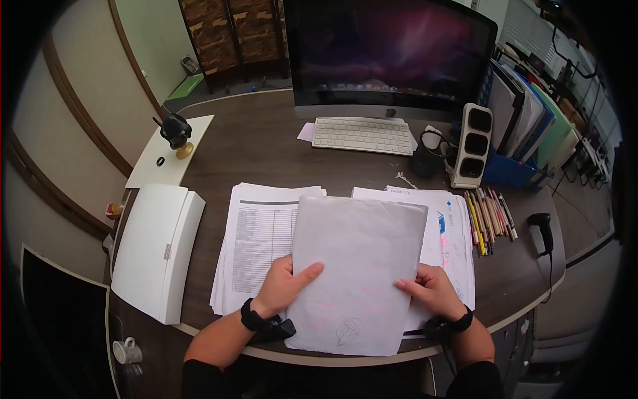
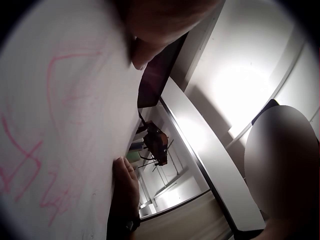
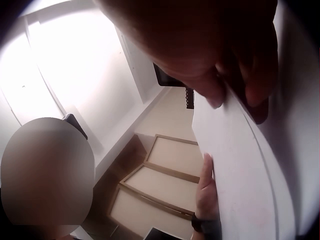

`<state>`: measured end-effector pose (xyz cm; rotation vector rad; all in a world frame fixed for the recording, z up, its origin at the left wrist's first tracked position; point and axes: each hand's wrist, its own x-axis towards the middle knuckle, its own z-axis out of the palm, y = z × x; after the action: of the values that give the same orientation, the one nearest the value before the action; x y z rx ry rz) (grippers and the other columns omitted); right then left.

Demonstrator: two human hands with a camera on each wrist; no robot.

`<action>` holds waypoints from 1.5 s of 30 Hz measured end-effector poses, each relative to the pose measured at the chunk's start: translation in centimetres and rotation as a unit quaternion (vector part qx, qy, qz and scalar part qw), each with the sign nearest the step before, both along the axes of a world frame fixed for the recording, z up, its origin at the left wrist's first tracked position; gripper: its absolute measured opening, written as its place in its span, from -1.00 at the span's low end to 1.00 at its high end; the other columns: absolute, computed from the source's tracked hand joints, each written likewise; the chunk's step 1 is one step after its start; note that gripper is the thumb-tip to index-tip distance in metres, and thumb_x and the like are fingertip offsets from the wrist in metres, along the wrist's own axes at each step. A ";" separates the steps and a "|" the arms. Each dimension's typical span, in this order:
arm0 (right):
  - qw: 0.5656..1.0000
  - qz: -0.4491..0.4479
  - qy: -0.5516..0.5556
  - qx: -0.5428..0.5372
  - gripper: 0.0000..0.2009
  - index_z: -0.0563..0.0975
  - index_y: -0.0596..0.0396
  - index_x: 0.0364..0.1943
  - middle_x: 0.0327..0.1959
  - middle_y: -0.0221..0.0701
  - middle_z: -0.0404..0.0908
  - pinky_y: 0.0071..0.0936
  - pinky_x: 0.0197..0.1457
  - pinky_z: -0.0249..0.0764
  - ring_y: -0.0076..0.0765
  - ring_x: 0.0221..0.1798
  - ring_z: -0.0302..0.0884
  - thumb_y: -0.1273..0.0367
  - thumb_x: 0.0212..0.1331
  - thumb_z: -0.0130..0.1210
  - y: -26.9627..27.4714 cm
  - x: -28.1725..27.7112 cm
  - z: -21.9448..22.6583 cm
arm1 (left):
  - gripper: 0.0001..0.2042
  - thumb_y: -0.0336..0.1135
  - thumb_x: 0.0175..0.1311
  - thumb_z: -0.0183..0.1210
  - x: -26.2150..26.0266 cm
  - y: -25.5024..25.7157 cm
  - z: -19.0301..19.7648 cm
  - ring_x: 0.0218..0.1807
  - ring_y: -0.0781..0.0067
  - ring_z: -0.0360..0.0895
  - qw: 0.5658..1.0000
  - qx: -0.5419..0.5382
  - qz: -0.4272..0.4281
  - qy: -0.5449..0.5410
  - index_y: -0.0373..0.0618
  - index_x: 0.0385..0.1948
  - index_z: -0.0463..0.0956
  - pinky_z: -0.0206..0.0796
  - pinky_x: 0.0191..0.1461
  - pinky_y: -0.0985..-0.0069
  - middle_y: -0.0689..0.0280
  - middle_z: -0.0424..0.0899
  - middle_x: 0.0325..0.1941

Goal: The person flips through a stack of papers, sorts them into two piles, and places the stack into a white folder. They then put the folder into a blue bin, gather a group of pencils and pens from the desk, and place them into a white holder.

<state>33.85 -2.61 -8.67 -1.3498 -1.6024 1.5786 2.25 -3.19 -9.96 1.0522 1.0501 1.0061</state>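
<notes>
A stack of white paper sheets [image 1: 359, 266] is held up at the desk's front edge between both hands. My left hand [image 1: 282, 289] grips its left edge, thumb lying on the near face. On the right edge, my right hand [image 1: 432, 291] pinches the sheets, thumb in front and fingers behind, as the right wrist view shows. A small pencil sketch marks the bottom of the near face, and faint pink lines show on it. Pink pen strokes on the paper [image 2: 65, 130] appear in the left wrist view. Behind lie a printed table sheet [image 1: 262, 246] and another paper pile [image 1: 458, 266].
Colored pencils [image 1: 490, 223] lie right of the papers, near a black corded device [image 1: 543, 233]. A white box-shaped device [image 1: 156, 253] stands at left. Farther back are a keyboard [image 1: 362, 135], a monitor [image 1: 392, 53], a black mesh cup [image 1: 425, 159] and a file holder [image 1: 512, 169].
</notes>
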 end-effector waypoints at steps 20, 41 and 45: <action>0.992 -0.045 0.099 0.063 -0.79 0.55 0.29 -0.13 -0.37 -0.36 0.66 -0.58 -0.26 0.47 -0.54 -0.31 0.58 0.39 0.40 0.00 0.4 1.5 0.8 | -0.72 -0.33 0.38 0.16 -3.5 -0.5 2.1 -0.11 0.55 0.59 0.997 0.016 -0.061 0.039 -0.35 -0.02 0.55 0.45 0.00 0.56 0.23 0.69 -0.08; 0.907 -0.181 -0.291 0.245 -0.68 0.56 0.20 -0.11 -0.19 -0.20 0.59 -0.34 -0.14 0.52 -0.18 -0.28 0.60 0.36 0.05 0.30 2.4 5.5 0.0 | -0.76 -0.38 0.40 0.09 -14.7 1.4 1.9 -0.17 0.60 0.55 0.957 -0.035 -0.007 0.288 -0.32 -0.03 0.52 0.42 -0.04 0.57 0.32 0.66 -0.14; 0.910 -0.158 -0.304 0.233 -0.63 0.56 0.22 -0.07 -0.21 -0.19 0.59 -0.34 -0.13 0.52 -0.16 -0.27 0.60 0.34 0.03 0.32 2.5 5.8 0.0 | -0.71 -0.35 0.31 0.20 -14.4 1.8 1.8 -0.25 0.58 0.56 0.931 -0.005 0.019 0.365 -0.32 -0.01 0.49 0.42 -0.15 0.55 0.27 0.66 -0.24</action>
<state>39.60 -0.08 -8.66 -1.7934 -1.8193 0.5416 -12.13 -1.38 -8.20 1.4497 1.6737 0.6305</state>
